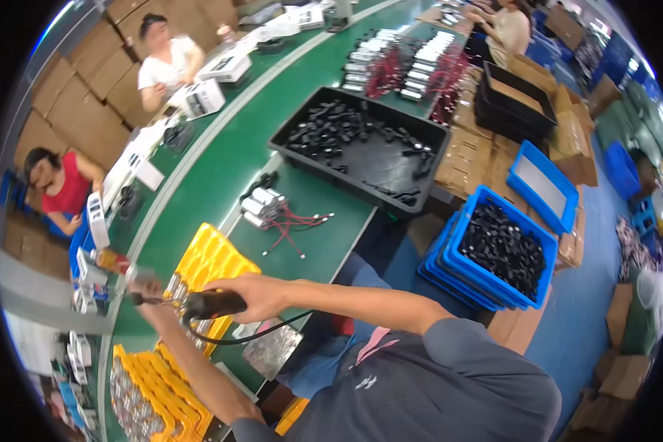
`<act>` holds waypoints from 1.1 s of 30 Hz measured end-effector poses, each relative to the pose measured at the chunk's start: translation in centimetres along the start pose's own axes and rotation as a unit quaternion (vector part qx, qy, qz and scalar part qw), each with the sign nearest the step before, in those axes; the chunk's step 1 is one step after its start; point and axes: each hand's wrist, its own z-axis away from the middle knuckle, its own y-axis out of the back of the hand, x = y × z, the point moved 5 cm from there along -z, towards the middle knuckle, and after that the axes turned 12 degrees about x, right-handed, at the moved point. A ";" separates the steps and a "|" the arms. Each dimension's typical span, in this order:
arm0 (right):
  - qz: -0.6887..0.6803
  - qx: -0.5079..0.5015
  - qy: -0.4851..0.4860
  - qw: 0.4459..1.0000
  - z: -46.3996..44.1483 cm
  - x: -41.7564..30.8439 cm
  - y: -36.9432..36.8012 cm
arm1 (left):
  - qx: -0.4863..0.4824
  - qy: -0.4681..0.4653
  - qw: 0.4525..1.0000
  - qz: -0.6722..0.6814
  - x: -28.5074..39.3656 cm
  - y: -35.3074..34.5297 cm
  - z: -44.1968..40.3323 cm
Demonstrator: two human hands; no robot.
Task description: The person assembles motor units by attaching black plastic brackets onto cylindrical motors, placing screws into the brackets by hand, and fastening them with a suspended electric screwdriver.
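My right hand (258, 296) is wrapped round a black corded hand tool (217, 303), its narrow end pointing left. A black cable (261, 335) loops below it. My left hand (149, 289) is smeared by motion beside the tool's tip, so its fingers do not show clearly. Just beyond it is a blurred object with an orange-yellow part (110, 260); whether the hand touches it I cannot tell. Beneath my hands lies a yellow ridged tray (217, 254) with silver parts in it. More yellow trays (173, 394) are stacked at lower left, also bearing silver parts.
Silver cylinders with red wires (265, 206) lie on the green bench (317, 250). A black bin (346, 177) holds small black parts. Blue crates (457, 247) stand at right with black pieces. More wired silver parts (376, 62) lie farther off. Several people sit nearby.
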 end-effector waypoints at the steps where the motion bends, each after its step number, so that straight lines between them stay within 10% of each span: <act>1: -0.004 -0.014 -0.024 1.000 -0.3 0.1 -0.2 | -0.057 0.029 0.998 -0.009 1.1 1.3 -0.1; 5: -0.031 0.029 0.023 0.999 -1.0 0.6 -1.0 | -0.200 0.163 0.950 0.178 4.6 5.5 6.3; 11: -0.023 -0.009 -0.005 1.000 -1.1 0.9 -1.0 | -0.027 0.122 0.992 -0.017 1.7 12.0 13.4; 15: 0.164 0.092 0.173 0.967 1.3 -1.7 6.1 | -0.170 0.142 0.970 -0.099 1.9 14.3 19.1; 19: 0.544 0.198 -0.035 0.814 5.5 -1.4 21.6 | -0.195 0.147 0.957 -0.155 0.1 19.8 22.9; 23: 0.622 -0.080 -0.381 0.679 12.6 6.6 33.1 | -0.238 0.206 0.932 -0.180 -2.0 20.6 25.4; 27: 0.506 -0.091 -0.386 0.766 13.4 7.3 32.6 | -0.282 0.212 0.913 -0.204 -3.2 15.7 26.5; 33: 0.595 0.133 -0.261 0.748 12.4 2.3 33.7 | -0.217 0.256 0.925 -0.177 -5.7 12.9 28.3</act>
